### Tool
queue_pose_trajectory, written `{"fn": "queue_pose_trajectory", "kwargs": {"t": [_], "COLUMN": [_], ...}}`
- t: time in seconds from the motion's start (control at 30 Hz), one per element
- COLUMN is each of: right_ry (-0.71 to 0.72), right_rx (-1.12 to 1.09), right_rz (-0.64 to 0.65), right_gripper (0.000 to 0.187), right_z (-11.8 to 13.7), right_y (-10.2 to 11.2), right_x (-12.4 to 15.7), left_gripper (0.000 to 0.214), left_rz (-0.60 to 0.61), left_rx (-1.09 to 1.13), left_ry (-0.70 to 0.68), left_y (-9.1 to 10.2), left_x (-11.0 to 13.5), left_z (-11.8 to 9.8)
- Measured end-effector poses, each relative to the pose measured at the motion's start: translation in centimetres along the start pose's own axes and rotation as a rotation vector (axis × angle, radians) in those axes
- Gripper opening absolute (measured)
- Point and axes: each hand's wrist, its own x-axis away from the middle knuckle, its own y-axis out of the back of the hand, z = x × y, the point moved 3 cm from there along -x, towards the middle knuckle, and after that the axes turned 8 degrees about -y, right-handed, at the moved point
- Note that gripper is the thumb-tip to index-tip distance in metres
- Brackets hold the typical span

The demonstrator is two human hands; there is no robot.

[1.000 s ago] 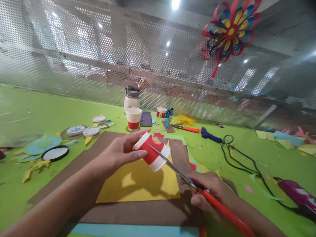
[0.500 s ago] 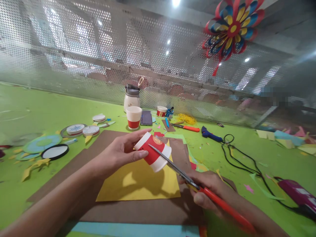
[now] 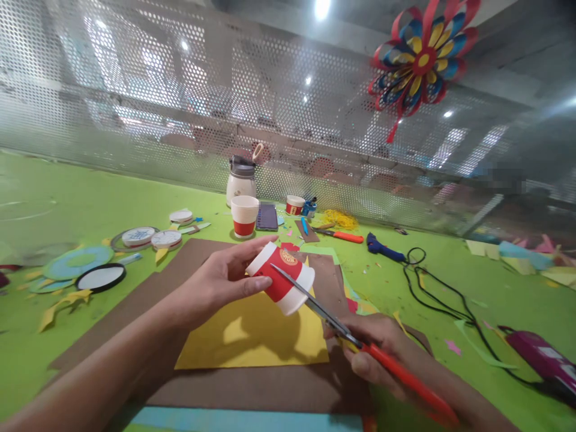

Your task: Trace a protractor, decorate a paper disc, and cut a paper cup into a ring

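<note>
My left hand [image 3: 231,273] is closed around the base end of a red and white paper cup [image 3: 288,291], thumb along its side. The cup lies tilted in the air, its white rim end facing down to the right. In my right hand [image 3: 373,342] is a pair of scissors [image 3: 328,315] with red handles. One blade runs across the outside of the cup's red band; where the other blade lies, I cannot tell. Below the cup is a sheet of yellow paper [image 3: 216,342] on brown card [image 3: 252,387].
Behind stand another paper cup [image 3: 245,207], a bottle [image 3: 240,180] and a phone [image 3: 267,217]. To the right lie an orange-handled knife [image 3: 346,236], a blue glue gun [image 3: 384,247] with a black cord and a purple device [image 3: 544,360]. Round pieces and a tape ring [image 3: 101,277] lie left.
Almost nothing differs. The cup and the scissors keep the same contact, and the view has shifted very slightly.
</note>
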Motion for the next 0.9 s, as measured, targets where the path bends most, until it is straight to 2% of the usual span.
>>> {"fn": "queue_pose_trajectory", "kwargs": {"t": [0.17, 0.3, 0.57, 0.7, 0.9], "right_ry": [0.049, 0.015, 0.004, -0.01, -0.053], "right_rx": [-0.007, 0.007, -0.023, 0.008, 0.1], "right_rz": [-0.007, -0.053, 0.009, 0.016, 0.047], "right_gripper": [0.052, 0.056, 0.048, 0.052, 0.061], "right_z": [0.0, 0.6, 0.4, 0.3, 1.1], "right_y": [-0.1, 0.0, 0.0, 0.3, 1.1], "right_x": [-0.2, 0.0, 0.5, 0.3, 0.3], "left_gripper": [0.06, 0.061, 0.048, 0.038, 0.04], "left_rz": [0.019, 0.021, -0.003, -0.02, -0.058], "left_rx": [-0.006, -0.03, 0.011, 0.025, 0.038], "left_ry": [0.014, -0.008, 0.014, 0.052, 0.103], "left_y": [-0.1, 0.1, 0.5, 0.5, 0.3], "left_x": [0.0, 0.0, 0.2, 0.1, 0.3], "left_z": [0.0, 0.2, 0.2, -0.4, -0.8]}}
